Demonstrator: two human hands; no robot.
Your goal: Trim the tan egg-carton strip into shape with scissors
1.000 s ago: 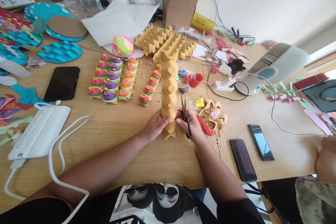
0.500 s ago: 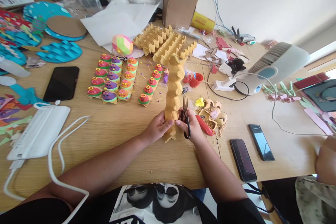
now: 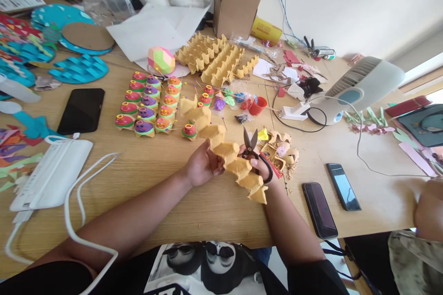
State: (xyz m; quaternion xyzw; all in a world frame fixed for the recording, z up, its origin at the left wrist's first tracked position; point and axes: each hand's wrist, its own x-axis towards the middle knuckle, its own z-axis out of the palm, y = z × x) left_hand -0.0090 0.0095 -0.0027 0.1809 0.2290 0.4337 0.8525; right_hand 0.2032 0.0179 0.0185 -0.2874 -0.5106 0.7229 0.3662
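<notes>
My left hand [image 3: 205, 164] is closed around the middle of a yellow egg carton strip [image 3: 226, 151], which slants across in front of me, far end to the left. Black-handled scissors [image 3: 252, 143] sit in my right hand [image 3: 260, 166], blades parted and pointing away, just right of the strip. Beyond the strip stand short rows of carton cups topped with painted faces: red ones [image 3: 129, 108], purple ones [image 3: 148, 101] and orange ones [image 3: 167, 111]. Part of another red row [image 3: 189, 131] is hidden behind the strip.
Uncut egg carton pieces [image 3: 221, 67] lie at the back near a cardboard box [image 3: 236, 9]. Carton scraps [image 3: 277, 152] are right of the scissors, and a red cup [image 3: 258, 106] stands behind. Phones [image 3: 320, 209] lie at right; a white power strip [image 3: 51, 173] and cable are at left.
The carton strip has turned from pointing straight away to a slant, its far end swinging left and its near end right. The scissors have come away from the strip and their blades have spread.
</notes>
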